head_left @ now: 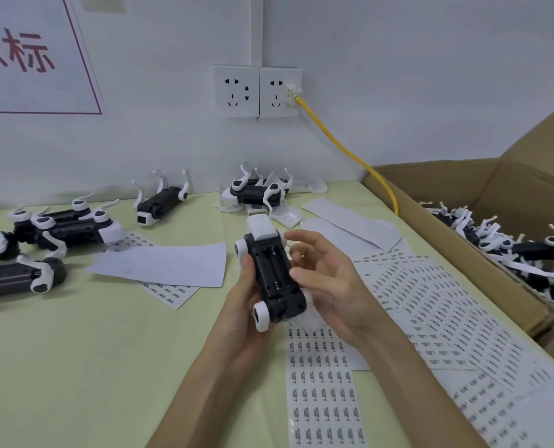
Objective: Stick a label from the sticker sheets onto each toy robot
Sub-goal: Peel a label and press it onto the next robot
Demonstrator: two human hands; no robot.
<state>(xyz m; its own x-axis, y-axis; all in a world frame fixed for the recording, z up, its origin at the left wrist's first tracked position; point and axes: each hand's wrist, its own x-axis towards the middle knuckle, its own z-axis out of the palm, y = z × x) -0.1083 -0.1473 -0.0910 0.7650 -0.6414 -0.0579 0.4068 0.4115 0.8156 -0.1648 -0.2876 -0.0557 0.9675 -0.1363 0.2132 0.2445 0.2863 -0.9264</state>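
A black and white toy robot [274, 276] lies belly up between my hands above the table, its open battery bay facing me. My left hand [245, 305] grips it from the left and underneath, thumb on its side. My right hand [330, 279] holds its right side with fingers curled round the body. Sticker sheets [437, 305] covered in small printed labels spread on the table to the right, and one strip [324, 386] lies below the toy. Whether a label sits on a fingertip cannot be made out.
Several toy robots lie at the left [59, 231], one by the wall [159, 205] and more at the back [259, 192]. An open cardboard box [463, 176] on the right holds several robots. Blank backing papers [162, 265] lie mid-table. A yellow cable [350, 153] runs from the wall socket.
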